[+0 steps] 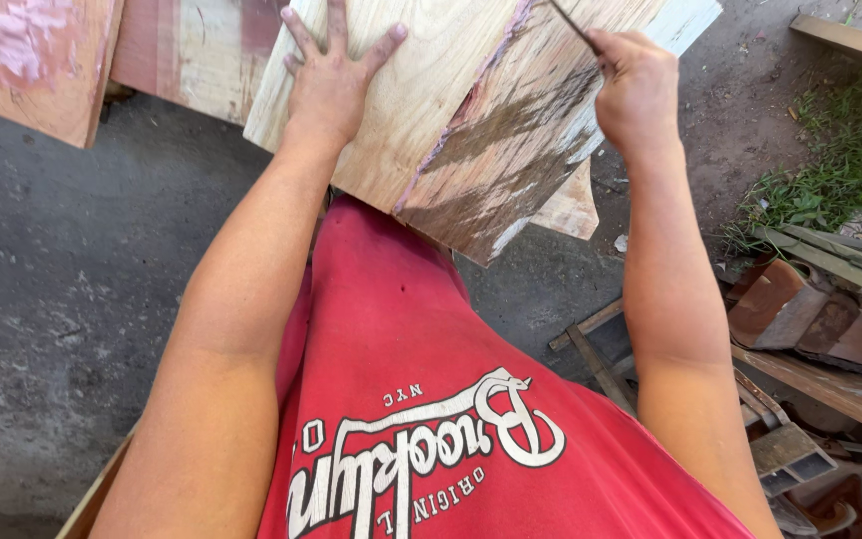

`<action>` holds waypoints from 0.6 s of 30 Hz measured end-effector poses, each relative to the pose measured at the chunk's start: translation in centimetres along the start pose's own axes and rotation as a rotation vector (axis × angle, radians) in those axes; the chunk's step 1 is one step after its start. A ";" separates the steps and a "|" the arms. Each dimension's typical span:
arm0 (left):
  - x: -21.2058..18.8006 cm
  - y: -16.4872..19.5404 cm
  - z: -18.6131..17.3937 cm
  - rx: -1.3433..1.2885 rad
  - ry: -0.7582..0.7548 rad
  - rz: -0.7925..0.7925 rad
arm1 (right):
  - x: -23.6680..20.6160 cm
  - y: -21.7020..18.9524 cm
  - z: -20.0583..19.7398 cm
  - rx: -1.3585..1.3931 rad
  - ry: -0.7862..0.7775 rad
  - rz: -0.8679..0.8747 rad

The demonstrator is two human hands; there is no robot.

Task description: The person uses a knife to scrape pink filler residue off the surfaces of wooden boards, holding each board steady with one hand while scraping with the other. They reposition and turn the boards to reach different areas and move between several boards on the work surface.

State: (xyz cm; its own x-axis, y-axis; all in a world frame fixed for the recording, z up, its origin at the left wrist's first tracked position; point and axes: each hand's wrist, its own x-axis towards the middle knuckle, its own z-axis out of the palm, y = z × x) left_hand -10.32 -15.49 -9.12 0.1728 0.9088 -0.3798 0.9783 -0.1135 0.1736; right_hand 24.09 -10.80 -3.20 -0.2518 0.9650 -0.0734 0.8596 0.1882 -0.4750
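Wooden board [471, 110]: left hand [331, 85] lay spread flat on it; right hand [636, 85] pinched thin tool [573, 25] above its streaked face. Firm bracing judged advisable.

Outdoor woodworking yard, rough wooden boards [471, 110], bare dirt ground [72, 279], scrap timber pile [820, 339], grass [840, 170]

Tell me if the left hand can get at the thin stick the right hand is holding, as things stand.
Probably yes. The left hand lies flat on the wooden board, holding nothing, and only bare board lies between it and the thin stick held in the right hand.
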 end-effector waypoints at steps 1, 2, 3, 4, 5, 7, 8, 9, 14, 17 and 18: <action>0.0 0.0 0.0 0.011 0.022 0.008 | -0.8 -0.3 0.4 0.005 -0.010 -0.034; 0.0 -0.1 -0.1 0.022 0.049 0.020 | -1.5 -0.4 0.5 0.007 -0.015 -0.067; 0.0 -0.2 0.0 -0.001 0.020 0.018 | -2.0 -0.6 0.6 0.005 -0.017 -0.117; 0.1 -0.2 -0.1 -0.020 -0.004 0.014 | -2.4 -0.6 0.5 0.005 -0.015 -0.170; 0.2 -0.2 -0.1 -0.040 -0.029 0.010 | -2.6 -0.6 0.3 0.005 -0.015 -0.223; 0.3 -0.2 -0.2 -0.041 -0.043 -0.002 | -2.4 -0.4 -0.1 0.018 -0.057 -0.123; 0.3 -0.2 -0.2 -0.046 -0.056 -0.003 | -2.1 -0.3 -0.3 0.023 -0.082 -0.065; 0.3 -0.1 -0.2 -0.045 -0.055 -0.002 | -1.8 -0.1 -0.5 -0.016 -0.039 -0.082; 0.3 0.0 0.0 -0.048 -0.049 -0.010 | -0.1 0.2 -0.1 -0.303 0.168 -0.128; 0.3 0.0 0.0 -0.050 -0.001 0.018 | -0.3 -0.4 0.4 -0.243 0.195 -0.183; 0.3 0.0 0.0 -0.053 -0.024 0.005 | -0.7 -0.4 0.6 -0.247 0.146 -0.141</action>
State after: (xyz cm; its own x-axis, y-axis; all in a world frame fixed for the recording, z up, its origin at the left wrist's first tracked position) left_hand -10.26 -15.21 -9.21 0.1812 0.8982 -0.4006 0.9700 -0.0962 0.2232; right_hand 23.66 -11.64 -3.50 -0.3253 0.9388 0.1132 0.9071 0.3436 -0.2432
